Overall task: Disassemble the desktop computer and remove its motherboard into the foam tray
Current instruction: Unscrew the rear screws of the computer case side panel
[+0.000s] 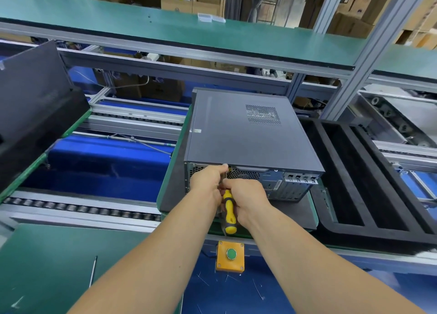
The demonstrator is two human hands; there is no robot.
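Early step, case still closed: unscrewing rear panel of grey metal desktop computer (248,134). Right hand (246,196) gripping yellow-and-black screwdriver (229,213); left hand (208,180) pinching shaft (tip hidden). Next, probably: keeping tip seated, turning steadily.

The tip and most of the shaft of the yellow-and-black-handled screwdriver (229,213) are hidden behind the left hand (208,181) and right hand (246,195), so the screw it meets cannot be seen; the inside of the closed grey metal desktop computer case (241,131) is hidden; the black foam tray (369,231) runs off the right edge; the black panel (30,105) is cut by the left edge; the far cardboard boxes' (192,2) labels are too small to read.
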